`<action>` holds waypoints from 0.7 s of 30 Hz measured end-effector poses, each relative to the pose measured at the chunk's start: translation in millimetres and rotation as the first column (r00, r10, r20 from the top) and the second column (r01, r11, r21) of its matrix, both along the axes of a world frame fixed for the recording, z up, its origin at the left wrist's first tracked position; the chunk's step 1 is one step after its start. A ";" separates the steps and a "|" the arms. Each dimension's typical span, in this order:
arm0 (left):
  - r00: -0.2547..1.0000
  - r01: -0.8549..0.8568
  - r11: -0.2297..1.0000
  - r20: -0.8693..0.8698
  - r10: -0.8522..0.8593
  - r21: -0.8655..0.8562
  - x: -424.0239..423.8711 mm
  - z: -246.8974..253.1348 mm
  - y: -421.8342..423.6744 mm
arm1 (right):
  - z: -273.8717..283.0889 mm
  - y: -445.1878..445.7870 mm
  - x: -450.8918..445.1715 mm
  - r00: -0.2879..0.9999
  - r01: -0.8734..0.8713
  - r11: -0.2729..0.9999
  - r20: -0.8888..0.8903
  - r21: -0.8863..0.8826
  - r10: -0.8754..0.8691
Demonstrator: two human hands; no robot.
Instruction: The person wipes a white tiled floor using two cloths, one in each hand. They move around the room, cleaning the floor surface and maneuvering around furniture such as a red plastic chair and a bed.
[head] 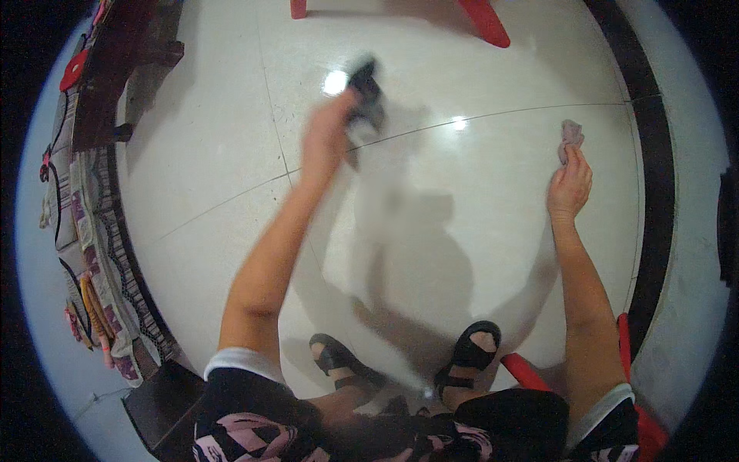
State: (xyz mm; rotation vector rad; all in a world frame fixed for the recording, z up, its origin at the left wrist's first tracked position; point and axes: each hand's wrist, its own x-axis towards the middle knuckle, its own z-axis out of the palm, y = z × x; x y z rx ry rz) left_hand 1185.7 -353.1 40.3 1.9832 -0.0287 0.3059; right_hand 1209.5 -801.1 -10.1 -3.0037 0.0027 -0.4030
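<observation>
My left hand [330, 130] grips a dark item [366, 92] with a pale patch at its lower end. Motion blur hides whether it is cloth or something else. Out to the right, my right hand [568, 187] pinches a small crumpled greyish-pink cloth [571, 133] between thumb and fingers. Both hands are stretched forward above the pale glossy tiled floor [496, 161], far apart from each other. Whether the pink cloth touches the tiles I cannot tell. My feet in black sandals [476, 349] rest on the floor below.
Red legs [488, 26] of furniture stand at the top edge. More red plastic, perhaps a chair leg [525, 372], shows beside my right foot. Dark wooden furniture [104, 86] and a patterned cloth cover [92, 242] line the left. A black skirting band [658, 173] borders the right wall.
</observation>
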 end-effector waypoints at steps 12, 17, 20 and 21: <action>0.637 0.669 0.727 -0.625 -0.451 0.158 -172.0 -22.2 5.8 | -5.5 -3.2 2.5 0.995 -0.056 0.998 0.080 -0.021 0.058; 0.839 -0.103 0.735 -0.338 0.426 0.670 13.2 -0.5 92.3 | -4.6 -3.4 3.4 0.999 -0.032 0.999 0.023 -0.029 0.032; 0.906 -0.395 0.852 -0.009 0.423 0.345 64.1 18.0 108.0 | -7.4 -3.7 3.8 0.998 -0.040 0.998 0.037 -0.053 0.042; 0.917 -0.397 0.779 0.167 0.363 0.485 65.4 22.7 104.9 | -8.0 -4.4 4.3 0.998 -0.038 0.998 0.050 -0.057 0.041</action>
